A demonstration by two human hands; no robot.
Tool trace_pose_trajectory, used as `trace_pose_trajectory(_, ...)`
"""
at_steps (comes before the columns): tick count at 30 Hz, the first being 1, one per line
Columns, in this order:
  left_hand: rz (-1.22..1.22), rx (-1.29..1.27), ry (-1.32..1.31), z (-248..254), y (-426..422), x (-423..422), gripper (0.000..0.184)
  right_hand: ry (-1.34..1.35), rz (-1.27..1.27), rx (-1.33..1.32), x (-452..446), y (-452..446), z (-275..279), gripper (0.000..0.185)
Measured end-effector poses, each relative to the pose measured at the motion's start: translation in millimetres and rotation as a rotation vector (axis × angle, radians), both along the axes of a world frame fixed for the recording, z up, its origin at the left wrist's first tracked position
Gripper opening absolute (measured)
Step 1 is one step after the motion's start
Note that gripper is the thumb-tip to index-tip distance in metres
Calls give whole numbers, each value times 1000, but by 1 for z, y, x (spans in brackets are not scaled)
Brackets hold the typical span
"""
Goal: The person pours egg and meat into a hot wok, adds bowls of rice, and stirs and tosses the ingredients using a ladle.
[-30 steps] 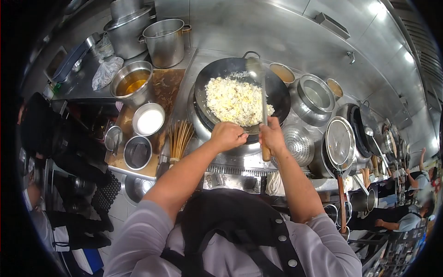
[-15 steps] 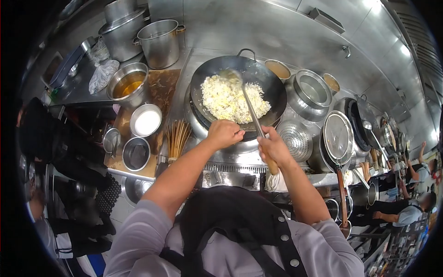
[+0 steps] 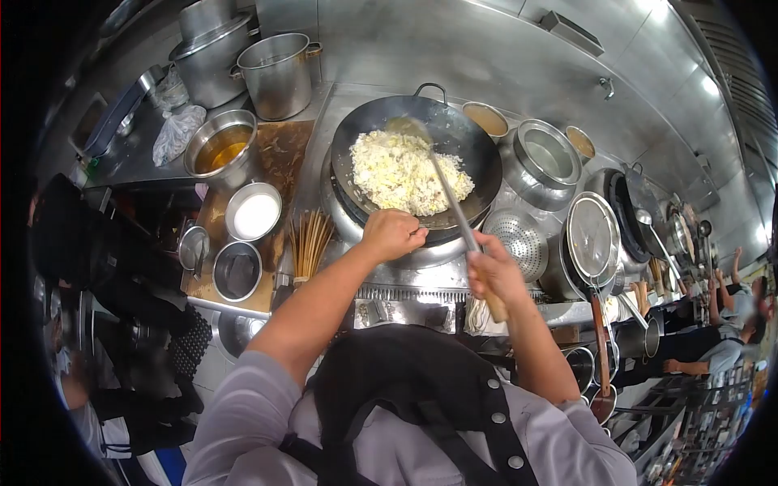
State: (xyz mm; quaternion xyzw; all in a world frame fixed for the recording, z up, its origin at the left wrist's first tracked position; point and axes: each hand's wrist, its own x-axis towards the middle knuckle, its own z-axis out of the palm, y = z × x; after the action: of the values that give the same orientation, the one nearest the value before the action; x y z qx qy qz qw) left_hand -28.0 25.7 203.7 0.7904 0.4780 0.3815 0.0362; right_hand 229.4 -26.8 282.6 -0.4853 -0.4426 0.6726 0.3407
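A dark wok (image 3: 478, 134) sits on the stove, with a mound of fried rice with egg (image 3: 401, 176) inside. My left hand (image 3: 392, 235) is closed at the wok's near rim; the part it grips is hidden under the fingers. In my right hand (image 3: 496, 275) is the wooden handle of a cooking ladle (image 3: 455, 198). Its long metal shaft slants up and left into the wok. The bowl is blurred and touches the far side of the rice.
Left of the stove stand a pot of yellow liquid (image 3: 194, 154), a bowl of white powder or liquid (image 3: 254, 212) and bamboo sticks (image 3: 308, 243). To the right are a perforated strainer (image 3: 519, 243), a lidded-looking pot (image 3: 551, 154) and a mesh sieve (image 3: 593, 235). Other people (image 3: 705, 356) stand farther right.
My right hand has moved slightly down and to the right with the ladle, and the handle sits lower. My left hand and the wok stay nearly in place.
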Motion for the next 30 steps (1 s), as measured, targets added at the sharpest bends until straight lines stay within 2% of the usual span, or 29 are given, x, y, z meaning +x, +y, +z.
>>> trace_pose_trajectory(1,-3,12,-5,1,0,1,39,137,-29,-42,12,1,3,46)
trace_pose_trajectory(3,-5,22,-8,0,-1,-1,39,158,-63,-27,17,22,-12,44)
trace_pose_trajectory(5,-4,28,-7,0,0,1,39,-55,-128,137,9,56,-21,44)
trace_pose_trajectory(10,1,-22,7,-1,0,0,39,-92,1,44,-37,73,-38,49)
trace_pose_trajectory(12,-10,-20,20,-1,2,-1,39,-346,312,87,-25,39,-28,58)
trace_pose_trajectory(14,-15,-85,38,0,1,-1,38,-690,421,242,16,5,-7,65)
trace_pose_trajectory(16,-19,-99,63,0,4,-2,38,-1037,467,787,77,-6,-13,66)
trace_pose_trajectory(17,-20,-105,93,1,3,-3,38,-1152,485,767,82,-19,14,65)
trace_pose_trajectory(18,3,-142,99,6,0,-1,39,-1170,400,951,89,-35,12,63)
trace_pose_trajectory(19,0,-153,103,10,-6,1,39,-1164,401,940,86,-56,26,63)
trace_pose_trajectory(21,7,-317,110,21,-13,4,40,-998,293,468,77,-98,73,60)
trace_pose_trajectory(22,-36,-252,127,25,-23,6,40,-993,286,464,89,-112,77,60)
trace_pose_trajectory(24,-76,-234,124,50,-34,9,41,-629,232,83,121,-135,81,58)
trace_pose_trajectory(25,-108,-227,110,53,-40,12,43,-640,260,-23,121,-137,82,59)
trace_pose_trajectory(27,-140,-213,114,17,-32,18,44,-730,246,37,92,-126,61,59)
trace_pose_trajectory(29,82,-158,159,-6,-30,29,44,-754,200,100,66,-100,18,61)
trace_pose_trajectory(30,51,-104,180,-15,-47,32,45,-718,168,316,62,-86,-23,61)
